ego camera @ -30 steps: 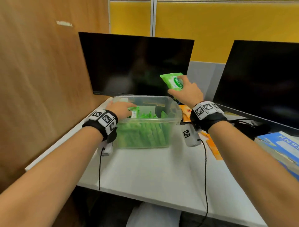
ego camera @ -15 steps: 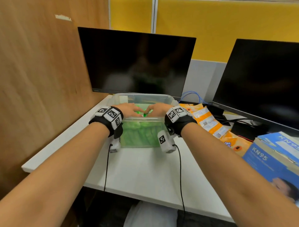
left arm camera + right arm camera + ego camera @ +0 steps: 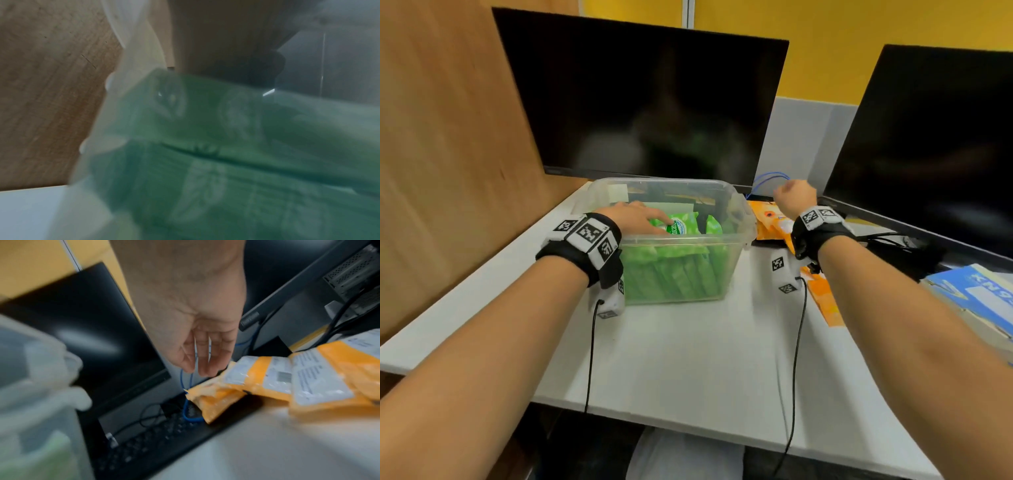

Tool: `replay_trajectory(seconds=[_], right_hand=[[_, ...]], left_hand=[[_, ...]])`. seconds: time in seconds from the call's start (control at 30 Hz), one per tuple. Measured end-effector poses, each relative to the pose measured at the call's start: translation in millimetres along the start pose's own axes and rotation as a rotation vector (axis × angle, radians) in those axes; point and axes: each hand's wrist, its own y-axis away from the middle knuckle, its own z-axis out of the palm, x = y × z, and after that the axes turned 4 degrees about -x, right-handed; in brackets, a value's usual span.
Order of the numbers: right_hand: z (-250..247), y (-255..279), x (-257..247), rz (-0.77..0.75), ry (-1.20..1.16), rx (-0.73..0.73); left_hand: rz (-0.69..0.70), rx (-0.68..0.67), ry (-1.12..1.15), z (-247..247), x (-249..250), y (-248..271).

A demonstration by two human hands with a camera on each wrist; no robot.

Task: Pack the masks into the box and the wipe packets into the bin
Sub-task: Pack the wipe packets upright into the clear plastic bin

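A clear plastic bin (image 3: 736, 236) stands mid-desk, packed with several green wipe packets (image 3: 674, 274). My left hand (image 3: 635, 217) reaches over the bin's near rim, and its straight fingers press on the top green packet (image 3: 683, 224). The left wrist view is blurred and shows only green packets (image 3: 226, 162) through the bin wall. My right hand (image 3: 792, 202) hovers right of the bin above a pile of orange packets (image 3: 768, 222). In the right wrist view its fingers (image 3: 205, 363) hang down, relaxed and empty, just over the orange packets (image 3: 267, 379). A blue KN95 mask box (image 3: 976, 294) lies at the right edge.
Two dark monitors (image 3: 647, 102) (image 3: 935, 147) stand behind the bin and packets. A wooden partition (image 3: 448, 154) closes the left side. Black and blue cables (image 3: 187, 402) and a keyboard (image 3: 144, 447) lie behind the orange packets. The white desk (image 3: 688, 359) runs to its front edge.
My right hand carried a green packet into the bin, let go of it, then moved right over the orange packets. My left hand stayed in the bin, now pressing that packet.
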Motion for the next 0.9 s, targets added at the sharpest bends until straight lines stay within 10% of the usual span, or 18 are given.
replay_trajectory(seconds=[0.17, 0.33, 0.9], right_hand=[[61.3, -38.7, 20.0, 0.028, 0.348, -0.268], [65.0, -5.2, 8.1, -0.049, 0.423, -0.225], [-4.5, -10.5, 6.4, 0.024, -0.172, 0.032]], left_hand=[[0.011, 0.016, 0.018, 0.3, 1.4, -1.7], [0.019, 0.01, 0.035, 0.5, -0.2, -4.3], [0.048, -0.02, 0.002, -1.9, -0.4, -8.0]])
